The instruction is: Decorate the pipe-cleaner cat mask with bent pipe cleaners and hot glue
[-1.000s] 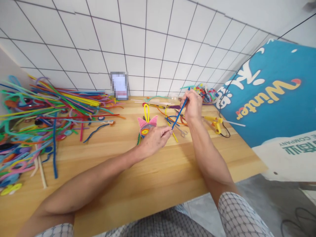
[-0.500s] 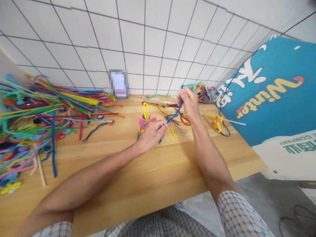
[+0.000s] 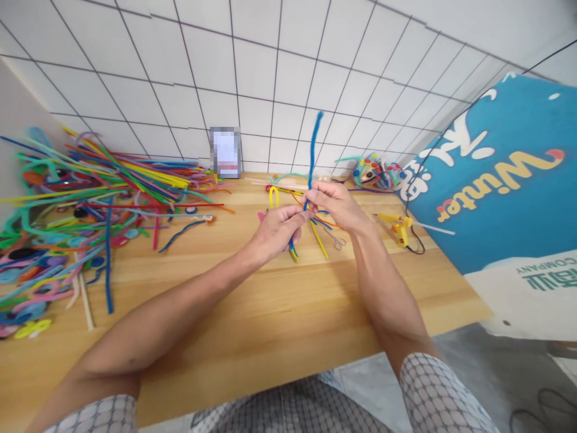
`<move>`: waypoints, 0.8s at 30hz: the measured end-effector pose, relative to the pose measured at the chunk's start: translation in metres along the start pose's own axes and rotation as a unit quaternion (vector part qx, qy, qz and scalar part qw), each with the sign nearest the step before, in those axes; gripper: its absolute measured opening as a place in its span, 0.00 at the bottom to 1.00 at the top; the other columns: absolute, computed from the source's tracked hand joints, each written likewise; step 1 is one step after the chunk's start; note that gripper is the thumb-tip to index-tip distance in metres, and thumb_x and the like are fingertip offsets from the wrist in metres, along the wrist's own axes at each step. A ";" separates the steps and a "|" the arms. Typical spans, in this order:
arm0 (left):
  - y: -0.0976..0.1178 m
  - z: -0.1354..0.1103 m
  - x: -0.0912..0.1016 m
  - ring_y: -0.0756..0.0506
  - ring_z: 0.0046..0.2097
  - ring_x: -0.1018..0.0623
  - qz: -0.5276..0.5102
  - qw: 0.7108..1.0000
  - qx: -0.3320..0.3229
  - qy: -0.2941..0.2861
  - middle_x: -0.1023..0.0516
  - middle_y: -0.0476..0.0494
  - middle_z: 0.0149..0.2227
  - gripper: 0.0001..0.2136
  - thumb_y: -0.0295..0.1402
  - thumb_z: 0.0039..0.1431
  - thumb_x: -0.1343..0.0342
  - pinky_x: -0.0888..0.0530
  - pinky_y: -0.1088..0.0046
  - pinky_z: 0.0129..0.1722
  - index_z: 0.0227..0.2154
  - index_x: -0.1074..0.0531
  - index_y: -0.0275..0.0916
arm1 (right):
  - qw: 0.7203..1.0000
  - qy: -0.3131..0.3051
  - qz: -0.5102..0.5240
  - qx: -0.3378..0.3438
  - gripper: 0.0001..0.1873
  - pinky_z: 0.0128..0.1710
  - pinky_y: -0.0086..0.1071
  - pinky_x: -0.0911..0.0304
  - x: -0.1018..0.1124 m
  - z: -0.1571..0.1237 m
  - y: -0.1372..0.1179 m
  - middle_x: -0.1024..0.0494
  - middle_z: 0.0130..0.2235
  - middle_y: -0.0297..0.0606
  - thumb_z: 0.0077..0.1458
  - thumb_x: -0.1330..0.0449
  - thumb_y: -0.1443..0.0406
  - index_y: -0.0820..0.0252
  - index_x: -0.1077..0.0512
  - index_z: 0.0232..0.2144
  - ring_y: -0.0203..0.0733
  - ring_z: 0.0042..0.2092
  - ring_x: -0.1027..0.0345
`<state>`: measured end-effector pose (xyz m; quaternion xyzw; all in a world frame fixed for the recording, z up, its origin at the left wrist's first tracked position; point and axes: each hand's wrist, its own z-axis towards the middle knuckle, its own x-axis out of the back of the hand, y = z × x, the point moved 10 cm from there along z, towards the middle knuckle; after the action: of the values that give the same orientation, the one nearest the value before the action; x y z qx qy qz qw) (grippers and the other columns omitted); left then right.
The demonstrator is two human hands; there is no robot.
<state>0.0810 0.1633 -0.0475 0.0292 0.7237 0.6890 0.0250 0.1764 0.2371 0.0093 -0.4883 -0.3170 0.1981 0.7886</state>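
Observation:
A blue pipe cleaner [image 3: 312, 150] rises from between my two hands, its free end pointing up against the tiled wall. My left hand [image 3: 277, 233] is closed, pinching its lower part. Close beside it, my right hand [image 3: 338, 205] grips the same pipe cleaner between thumb and fingers. Below my left fingers hangs a short blue and yellow end [image 3: 294, 251]; what it belongs to is hidden. Behind my left hand a pink fuzzy piece [image 3: 261, 215] shows only a corner, with a yellow loop [image 3: 273, 195] standing above it.
Many coloured pipe cleaners [image 3: 148, 171] lie heaped at the left. A phone [image 3: 226, 153] leans on the wall. Scissors [image 3: 337, 240] lie beyond my hands. A yellow glue gun [image 3: 396, 227] is at the right, near a blue printed board [image 3: 491, 168] and a colourful bundle [image 3: 376, 171].
My right hand has moved down and in, close to my left. The blue pipe cleaner, earlier stretched between the hands, now stands upright above them. The view has shifted slightly.

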 end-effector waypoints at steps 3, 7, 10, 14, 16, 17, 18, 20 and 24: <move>0.002 -0.001 -0.003 0.53 0.18 0.40 -0.009 1.000 0.005 -0.019 0.34 0.57 0.15 0.11 0.35 0.73 0.43 0.43 0.77 0.20 0.35 0.21 0.38 | 1.000 0.016 -0.009 -0.012 0.33 0.32 0.29 0.39 0.004 0.001 0.007 0.26 0.26 0.31 0.63 0.27 0.36 0.59 0.20 0.28 0.35 0.30 0.34; 0.006 -0.002 -0.003 0.53 0.18 0.40 -0.009 0.999 -0.011 -0.040 0.34 0.57 0.15 0.11 0.35 0.72 0.42 0.44 0.78 0.21 0.36 0.18 0.36 | 0.997 0.023 0.069 -0.033 0.33 0.28 0.28 0.40 0.005 0.003 0.019 0.26 0.24 0.30 0.57 0.22 0.37 0.59 0.21 0.27 0.33 0.27 0.34; 0.002 -0.001 -0.003 0.53 0.17 0.41 -0.028 0.998 -0.001 -0.048 0.35 0.57 0.15 0.11 0.35 0.73 0.43 0.45 0.77 0.19 0.39 0.17 0.36 | 0.986 0.029 0.155 -0.061 0.30 0.27 0.27 0.35 0.004 0.003 0.027 0.23 0.28 0.29 0.51 0.17 0.41 0.58 0.21 0.31 0.33 0.27 0.31; -0.010 0.002 -0.010 0.53 0.17 0.42 -0.081 0.994 0.013 -0.073 0.35 0.57 0.15 0.11 0.36 0.73 0.42 0.45 0.77 0.19 0.42 0.17 0.35 | 0.975 0.031 0.214 -0.057 0.32 0.27 0.25 0.32 0.001 0.004 0.029 0.21 0.31 0.28 0.45 0.13 0.44 0.56 0.24 0.34 0.32 0.28 0.30; -0.013 0.002 -0.016 0.53 0.17 0.42 -0.106 0.990 0.011 -0.090 0.36 0.58 0.16 0.12 0.39 0.71 0.39 0.45 0.77 0.19 0.41 0.17 0.35 | 0.970 0.028 0.239 -0.041 0.35 0.27 0.25 0.32 -0.003 0.006 0.027 0.23 0.29 0.26 0.43 0.13 0.43 0.55 0.28 0.32 0.31 0.28 0.31; -0.014 0.001 -0.019 0.53 0.17 0.42 -0.117 0.988 0.007 -0.100 0.36 0.58 0.16 0.12 0.41 0.70 0.37 0.45 0.77 0.19 0.41 0.17 0.35 | 0.967 0.029 0.251 -0.033 0.36 0.27 0.25 0.32 -0.006 0.007 0.026 0.24 0.28 0.25 0.42 0.12 0.42 0.55 0.30 0.31 0.31 0.27 0.32; -0.014 0.001 -0.022 0.53 0.18 0.42 -0.126 0.986 0.002 -0.110 0.37 0.58 0.16 0.14 0.43 0.68 0.36 0.45 0.76 0.20 0.41 0.17 0.35 | 0.965 0.037 0.259 -0.027 0.37 0.27 0.25 0.33 -0.008 0.008 0.026 0.25 0.27 0.24 0.41 0.12 0.42 0.54 0.31 0.30 0.31 0.27 0.33; -0.012 0.000 -0.024 0.53 0.18 0.42 -0.137 0.983 -0.014 -0.118 0.37 0.59 0.16 0.17 0.46 0.66 0.33 0.45 0.76 0.20 0.42 0.17 0.35 | 0.963 0.074 0.258 -0.013 0.38 0.25 0.24 0.37 -0.010 0.009 0.027 0.28 0.26 0.23 0.42 0.13 0.40 0.54 0.33 0.29 0.30 0.25 0.36; -0.004 -0.001 -0.015 0.52 0.20 0.40 -0.120 0.988 -0.060 -0.074 0.37 0.59 0.17 0.18 0.48 0.67 0.35 0.43 0.75 0.23 0.43 0.16 0.36 | 0.966 0.172 0.194 0.005 0.36 0.23 0.25 0.43 -0.003 0.006 0.027 0.29 0.26 0.24 0.46 0.16 0.39 0.54 0.31 0.30 0.29 0.25 0.41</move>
<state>0.0959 0.1609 -0.0513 -0.0079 0.6752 0.7194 0.1629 0.1700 0.2512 -0.0137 -0.5634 -0.0745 0.2617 0.7801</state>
